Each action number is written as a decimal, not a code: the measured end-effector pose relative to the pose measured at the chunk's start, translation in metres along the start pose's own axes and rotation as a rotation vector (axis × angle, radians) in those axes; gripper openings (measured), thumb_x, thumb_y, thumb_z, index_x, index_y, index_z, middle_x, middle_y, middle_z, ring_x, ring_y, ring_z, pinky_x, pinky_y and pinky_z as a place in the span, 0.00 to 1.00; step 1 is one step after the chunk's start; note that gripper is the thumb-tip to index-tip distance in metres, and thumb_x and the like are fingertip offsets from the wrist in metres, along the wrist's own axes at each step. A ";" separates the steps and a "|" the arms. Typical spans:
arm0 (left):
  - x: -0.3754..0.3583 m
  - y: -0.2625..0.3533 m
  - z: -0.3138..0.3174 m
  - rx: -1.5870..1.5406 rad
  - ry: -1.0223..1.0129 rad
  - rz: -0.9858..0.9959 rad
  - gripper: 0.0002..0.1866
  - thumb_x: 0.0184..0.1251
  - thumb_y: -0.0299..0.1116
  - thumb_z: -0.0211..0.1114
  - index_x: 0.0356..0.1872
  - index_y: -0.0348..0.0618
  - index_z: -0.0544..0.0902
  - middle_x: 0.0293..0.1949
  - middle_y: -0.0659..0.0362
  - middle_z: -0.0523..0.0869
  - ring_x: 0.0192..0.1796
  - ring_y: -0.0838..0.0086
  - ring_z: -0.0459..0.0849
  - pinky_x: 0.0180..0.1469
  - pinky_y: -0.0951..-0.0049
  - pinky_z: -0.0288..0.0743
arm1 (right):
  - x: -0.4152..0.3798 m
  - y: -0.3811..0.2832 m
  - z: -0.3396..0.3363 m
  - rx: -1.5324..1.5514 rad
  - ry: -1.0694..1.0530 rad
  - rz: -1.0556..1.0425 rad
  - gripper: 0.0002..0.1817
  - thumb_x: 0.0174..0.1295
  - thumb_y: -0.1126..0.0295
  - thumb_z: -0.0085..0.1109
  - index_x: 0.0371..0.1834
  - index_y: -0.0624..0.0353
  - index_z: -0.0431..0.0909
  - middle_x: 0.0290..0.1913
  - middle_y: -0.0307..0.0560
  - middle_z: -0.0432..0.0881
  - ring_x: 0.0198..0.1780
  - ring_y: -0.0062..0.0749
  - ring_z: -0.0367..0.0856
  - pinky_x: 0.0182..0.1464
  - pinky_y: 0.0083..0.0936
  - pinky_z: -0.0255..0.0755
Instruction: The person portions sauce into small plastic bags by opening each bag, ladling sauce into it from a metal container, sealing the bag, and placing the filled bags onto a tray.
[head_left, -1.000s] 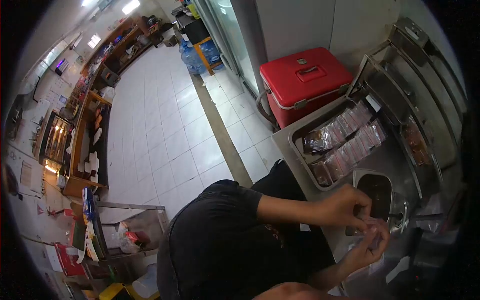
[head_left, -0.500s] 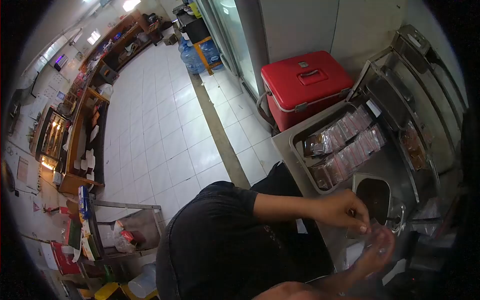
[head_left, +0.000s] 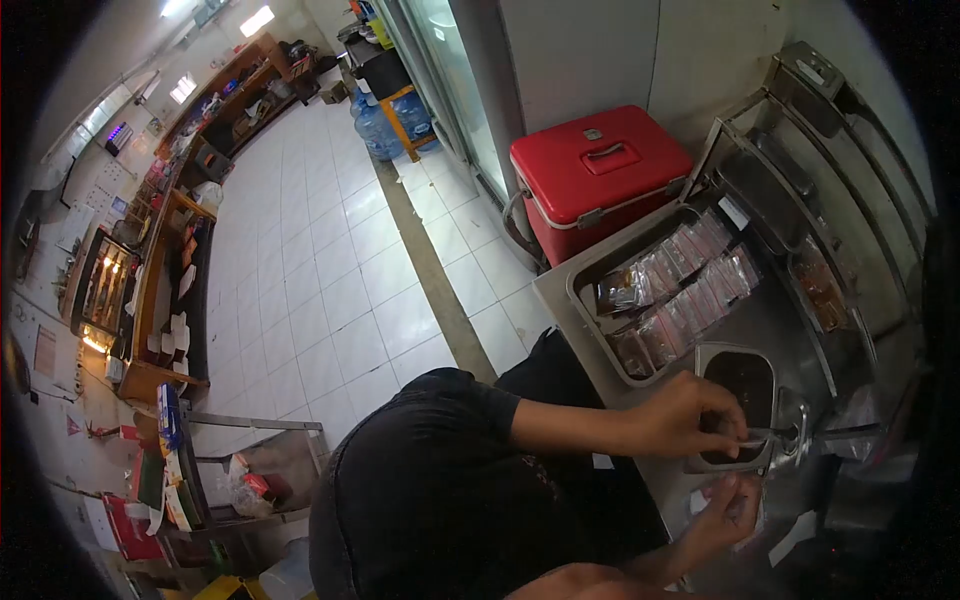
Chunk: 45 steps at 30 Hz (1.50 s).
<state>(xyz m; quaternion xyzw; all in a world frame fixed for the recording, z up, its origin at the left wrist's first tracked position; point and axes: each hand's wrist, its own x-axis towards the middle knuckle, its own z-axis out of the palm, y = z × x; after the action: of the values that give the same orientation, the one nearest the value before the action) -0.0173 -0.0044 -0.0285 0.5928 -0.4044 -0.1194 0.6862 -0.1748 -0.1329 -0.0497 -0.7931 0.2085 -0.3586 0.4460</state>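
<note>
Left hand (head_left: pixel 688 415) grips a spoon handle (head_left: pixel 770 433) — right hand (head_left: pixel 728 505) pinches a clear bag (head_left: pixel 752 522) (blurred)

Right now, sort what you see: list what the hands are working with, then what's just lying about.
In hand:
left hand at small square steel pan of dark sauce
right hand holding clear plastic pouch

Lying about:
red cooler box
blue water jugs
</note>
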 end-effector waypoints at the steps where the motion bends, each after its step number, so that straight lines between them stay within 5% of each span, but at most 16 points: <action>1: -0.001 0.000 0.000 -0.004 -0.017 0.004 0.09 0.57 0.31 0.79 0.37 0.43 0.90 0.35 0.59 0.90 0.35 0.71 0.89 0.39 0.70 0.81 | 0.000 0.006 -0.002 0.052 -0.028 0.049 0.07 0.73 0.71 0.58 0.47 0.63 0.81 0.36 0.42 0.78 0.27 0.23 0.71 0.32 0.20 0.67; 5: -0.002 0.000 0.000 0.042 -0.008 0.088 0.08 0.56 0.30 0.79 0.36 0.43 0.89 0.35 0.58 0.90 0.35 0.70 0.89 0.39 0.69 0.81 | 0.005 -0.039 0.020 0.002 0.118 0.072 0.09 0.71 0.72 0.61 0.49 0.64 0.81 0.45 0.46 0.83 0.43 0.27 0.80 0.49 0.25 0.75; 8: -0.003 0.000 0.003 0.027 -0.036 0.056 0.09 0.56 0.31 0.79 0.36 0.43 0.89 0.35 0.58 0.90 0.36 0.69 0.89 0.39 0.69 0.81 | 0.007 -0.041 0.018 -0.072 0.056 0.104 0.12 0.70 0.73 0.62 0.53 0.66 0.81 0.50 0.49 0.84 0.53 0.31 0.80 0.61 0.30 0.72; 13: -0.006 -0.007 0.013 0.024 0.026 0.178 0.09 0.51 0.29 0.80 0.32 0.42 0.88 0.30 0.58 0.88 0.33 0.69 0.88 0.35 0.71 0.79 | 0.010 -0.019 0.002 0.189 -0.051 0.222 0.11 0.69 0.75 0.64 0.51 0.69 0.82 0.51 0.51 0.85 0.53 0.32 0.81 0.60 0.29 0.74; 20: -0.009 0.002 0.013 -0.110 -0.030 0.076 0.12 0.51 0.34 0.82 0.33 0.41 0.88 0.28 0.59 0.88 0.32 0.71 0.88 0.35 0.70 0.79 | 0.012 -0.008 -0.009 0.385 -0.021 0.328 0.08 0.69 0.78 0.64 0.47 0.71 0.83 0.50 0.55 0.85 0.52 0.32 0.83 0.58 0.28 0.76; 25: -0.009 -0.004 0.018 -0.097 -0.063 0.111 0.09 0.63 0.34 0.76 0.38 0.41 0.87 0.35 0.59 0.87 0.38 0.72 0.87 0.38 0.70 0.79 | 0.015 -0.001 -0.012 0.255 -0.017 0.260 0.07 0.68 0.79 0.64 0.46 0.69 0.83 0.47 0.51 0.86 0.49 0.30 0.83 0.56 0.26 0.77; 32: -0.013 -0.007 0.036 -0.148 -0.056 0.190 0.07 0.66 0.29 0.72 0.39 0.38 0.83 0.36 0.59 0.83 0.41 0.66 0.83 0.42 0.65 0.75 | 0.019 -0.007 0.008 -0.116 0.299 0.168 0.04 0.69 0.79 0.63 0.44 0.67 0.83 0.43 0.46 0.86 0.46 0.27 0.82 0.52 0.25 0.76; 36: -0.014 -0.009 0.022 0.052 -0.037 0.257 0.08 0.65 0.31 0.72 0.40 0.42 0.84 0.39 0.58 0.84 0.44 0.61 0.82 0.45 0.62 0.75 | 0.020 -0.009 0.008 -0.042 0.342 -0.006 0.02 0.69 0.80 0.61 0.41 0.68 0.82 0.42 0.45 0.84 0.44 0.30 0.82 0.49 0.28 0.76; 38: -0.009 -0.007 0.009 0.195 -0.057 0.288 0.09 0.65 0.33 0.73 0.41 0.44 0.84 0.41 0.58 0.84 0.47 0.60 0.82 0.46 0.60 0.75 | 0.020 -0.012 0.002 -0.113 0.000 -0.177 0.03 0.69 0.80 0.58 0.40 0.69 0.80 0.43 0.46 0.80 0.46 0.35 0.81 0.48 0.30 0.75; 43: 0.023 0.009 -0.013 0.203 -0.120 0.507 0.14 0.60 0.41 0.76 0.40 0.48 0.83 0.41 0.63 0.85 0.51 0.61 0.81 0.58 0.53 0.69 | 0.019 -0.030 -0.003 -0.058 -0.315 -0.230 0.04 0.64 0.80 0.58 0.40 0.68 0.80 0.46 0.51 0.77 0.49 0.38 0.79 0.49 0.30 0.74; 45: 0.027 -0.002 -0.027 0.236 -0.181 0.442 0.15 0.56 0.42 0.78 0.37 0.49 0.82 0.38 0.64 0.84 0.49 0.61 0.82 0.60 0.53 0.68 | 0.015 -0.052 -0.002 -0.118 -0.414 -0.290 0.05 0.62 0.80 0.59 0.40 0.68 0.80 0.47 0.52 0.77 0.50 0.39 0.79 0.50 0.30 0.74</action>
<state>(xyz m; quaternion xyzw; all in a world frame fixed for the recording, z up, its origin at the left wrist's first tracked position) 0.0197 -0.0034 -0.0181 0.5529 -0.5948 0.0289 0.5828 -0.1656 -0.1169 0.0015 -0.8958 0.0176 -0.2360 0.3761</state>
